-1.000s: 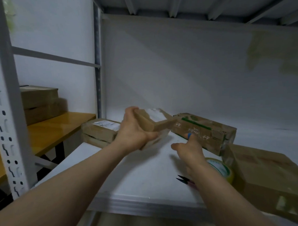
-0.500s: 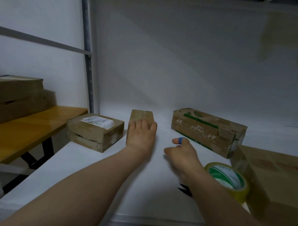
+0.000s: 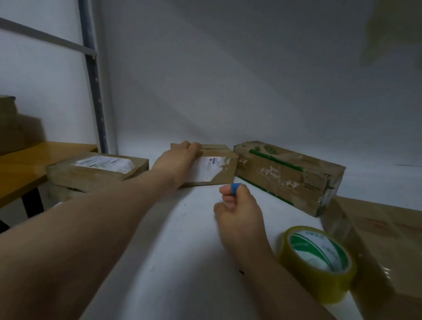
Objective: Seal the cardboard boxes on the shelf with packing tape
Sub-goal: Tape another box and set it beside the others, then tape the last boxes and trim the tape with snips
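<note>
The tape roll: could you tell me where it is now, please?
Head view, lower right: the tape roll lies on the shelf between the right forearm and the large box.

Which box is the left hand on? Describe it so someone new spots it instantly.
On the white shelf, three cardboard boxes sit in a row near the back. The target is the small cardboard box in the middle, under the left hand. Unlike the flat labelled box on its left and the long green-printed box on its right, it shows a torn white label facing the camera.
</note>
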Motion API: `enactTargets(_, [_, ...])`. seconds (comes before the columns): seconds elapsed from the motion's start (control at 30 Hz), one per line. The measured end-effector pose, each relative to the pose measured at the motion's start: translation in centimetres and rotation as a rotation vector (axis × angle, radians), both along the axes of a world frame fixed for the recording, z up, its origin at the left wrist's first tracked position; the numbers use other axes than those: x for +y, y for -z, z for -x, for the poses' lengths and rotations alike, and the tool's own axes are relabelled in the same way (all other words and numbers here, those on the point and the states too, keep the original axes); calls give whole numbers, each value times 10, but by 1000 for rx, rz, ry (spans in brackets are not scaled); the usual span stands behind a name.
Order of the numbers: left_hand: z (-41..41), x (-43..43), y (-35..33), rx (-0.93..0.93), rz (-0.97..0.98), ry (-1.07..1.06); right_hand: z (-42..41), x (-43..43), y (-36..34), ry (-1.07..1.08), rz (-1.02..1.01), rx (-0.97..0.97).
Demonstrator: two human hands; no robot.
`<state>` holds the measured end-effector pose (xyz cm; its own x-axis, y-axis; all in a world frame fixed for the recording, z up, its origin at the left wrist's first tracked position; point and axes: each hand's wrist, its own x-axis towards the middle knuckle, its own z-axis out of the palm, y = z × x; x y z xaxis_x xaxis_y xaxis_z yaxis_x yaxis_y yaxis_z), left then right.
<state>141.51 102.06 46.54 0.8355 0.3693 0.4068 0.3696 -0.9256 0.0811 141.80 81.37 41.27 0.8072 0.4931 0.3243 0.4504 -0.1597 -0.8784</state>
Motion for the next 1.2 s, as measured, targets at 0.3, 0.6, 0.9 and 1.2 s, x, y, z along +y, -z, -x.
enactTargets(0.3, [-25, 13, -9, 352, -157, -27, 0, 9, 7, -45, 9, -100])
enactTargets(0.6, [-18, 15, -32, 423, -233, -379, 1, 4, 5, -43, 13, -85])
enactTargets(0.9, [-21, -12, -21, 305, -82, -320, -3, 9, 2, -4, 15, -45])
enactTargets(1.2, [-10, -86, -19, -380, 1024, 121, 1, -2, -2, 82, 7, 40])
